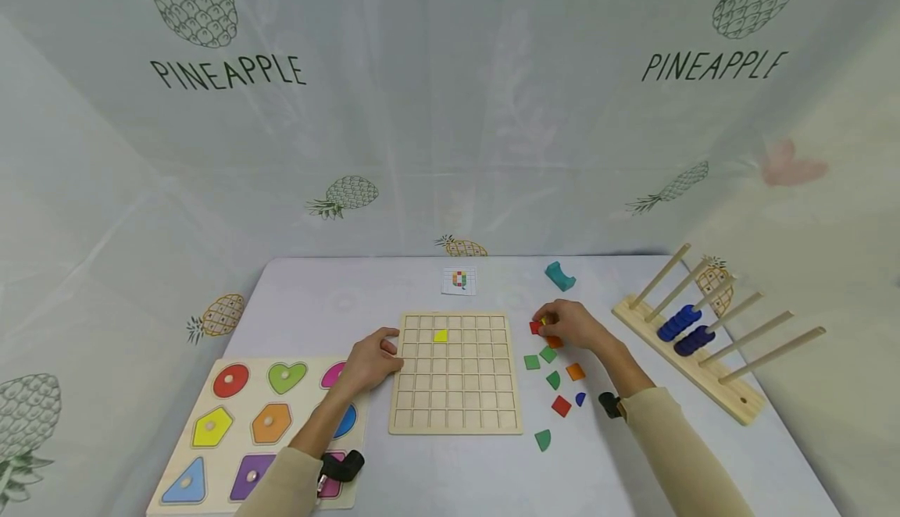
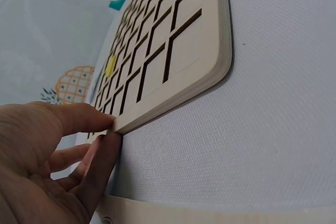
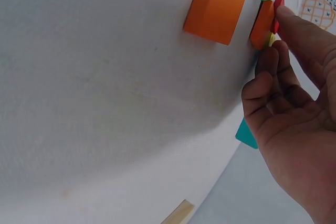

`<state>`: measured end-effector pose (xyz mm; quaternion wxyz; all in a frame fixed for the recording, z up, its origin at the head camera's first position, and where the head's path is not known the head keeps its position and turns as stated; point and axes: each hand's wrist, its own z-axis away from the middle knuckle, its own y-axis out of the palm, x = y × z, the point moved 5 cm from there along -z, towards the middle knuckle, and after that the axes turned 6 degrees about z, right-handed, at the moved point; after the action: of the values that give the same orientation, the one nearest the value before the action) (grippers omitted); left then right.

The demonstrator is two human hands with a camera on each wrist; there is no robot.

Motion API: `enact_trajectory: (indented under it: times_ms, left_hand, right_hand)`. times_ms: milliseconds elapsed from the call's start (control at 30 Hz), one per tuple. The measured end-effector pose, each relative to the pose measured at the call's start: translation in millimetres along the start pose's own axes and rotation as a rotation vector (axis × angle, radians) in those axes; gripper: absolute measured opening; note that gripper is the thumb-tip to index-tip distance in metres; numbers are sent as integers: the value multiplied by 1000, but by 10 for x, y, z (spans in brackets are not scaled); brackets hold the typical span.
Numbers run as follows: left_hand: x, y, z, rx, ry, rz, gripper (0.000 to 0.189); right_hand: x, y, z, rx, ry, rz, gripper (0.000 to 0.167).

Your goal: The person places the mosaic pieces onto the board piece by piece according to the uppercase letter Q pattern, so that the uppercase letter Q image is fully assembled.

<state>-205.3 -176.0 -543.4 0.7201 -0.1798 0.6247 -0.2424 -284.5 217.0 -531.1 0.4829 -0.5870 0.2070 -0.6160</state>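
A wooden grid board (image 1: 457,427) lies flat, with one yellow square tile (image 1: 441,336) in an upper cell. My left hand (image 1: 373,359) is at the board's left edge; the left wrist view shows its thumb and a fingertip touching that edge. To the right of the board, my right hand (image 1: 571,323) pinches a red tile (image 1: 535,328) between thumb and fingertips. A yellow piece (image 3: 272,39) shows at the same fingertips, mostly hidden. An orange tile (image 1: 555,342) lies just under that hand. Green tiles (image 1: 531,362) lie nearer to me.
More loose pieces lie there: an orange tile (image 1: 576,372), a red tile (image 1: 561,406), a blue piece (image 1: 580,399). A pattern card (image 1: 459,280) and teal block (image 1: 560,276) lie at the back. A shape puzzle (image 1: 235,392) is left, a peg rack (image 1: 738,401) right.
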Motion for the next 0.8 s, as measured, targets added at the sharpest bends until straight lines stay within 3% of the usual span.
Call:
enact_trajectory:
  times_ms: [800]
  left_hand:
    - [-48,-4,32,-7,22,-16,59]
  right_hand:
    - [117,0,14,-36,-64,59,17]
